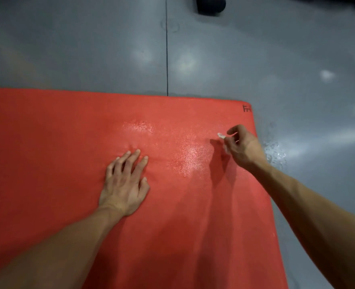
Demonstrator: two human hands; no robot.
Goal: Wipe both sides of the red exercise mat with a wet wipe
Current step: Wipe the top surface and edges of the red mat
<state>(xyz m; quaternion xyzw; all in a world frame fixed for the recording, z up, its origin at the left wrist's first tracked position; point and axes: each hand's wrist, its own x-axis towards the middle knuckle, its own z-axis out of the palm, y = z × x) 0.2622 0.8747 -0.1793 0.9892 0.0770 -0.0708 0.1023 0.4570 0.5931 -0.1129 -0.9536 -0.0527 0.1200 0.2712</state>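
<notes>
Head view: grey floor (89,49) under red mat (47,142), flat, wet sheen mid-mat. Left hand (124,184) presses mat, fingers released and spread. Right hand (241,147) near mat's right edge, fingers grasping wet wipe (221,135). Dark object (211,5) on floor beyond mat; droplets (275,153) just right of mat.

The left hand (124,182) lies palm down with its fingers (130,161) straight and slightly spread, pointing away from the body; its bare forearm reaches in from the lower left corner; the right hand (242,147) is raised at the wrist, back of the hand toward the camera, fingers curled inward and pinching a small white scrap at their tips; its bare forearm comes in from the lower right.
</notes>
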